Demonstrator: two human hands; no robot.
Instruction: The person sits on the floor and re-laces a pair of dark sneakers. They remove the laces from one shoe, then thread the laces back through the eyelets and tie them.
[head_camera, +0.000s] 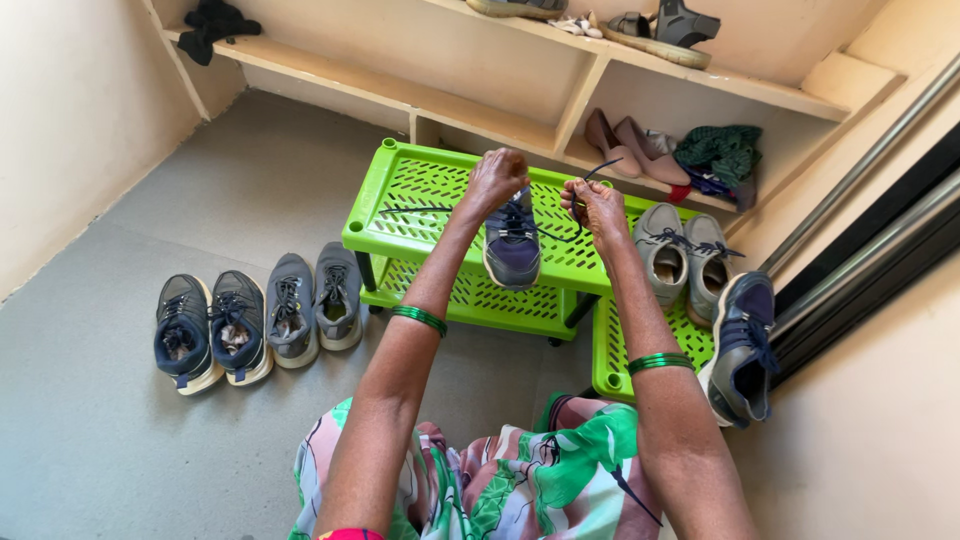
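Observation:
A dark blue sneaker (512, 250) stands on the top shelf of a bright green plastic shoe rack (410, 190), its heel toward me. My left hand (496, 177) pinches one dark lace end above the shoe's tongue. My right hand (596, 207) grips the other lace end, which sticks up past my fingers. A loose length of lace trails left across the rack top. Both wrists carry green bangles.
Two pairs of sneakers (255, 320) stand in a row on the grey floor at left. A grey pair (683, 258) sits on the rack at right, and a single blue sneaker (742, 345) lies at its edge. Wall shelves behind hold sandals (660, 32), pink flats (628, 148) and a cloth.

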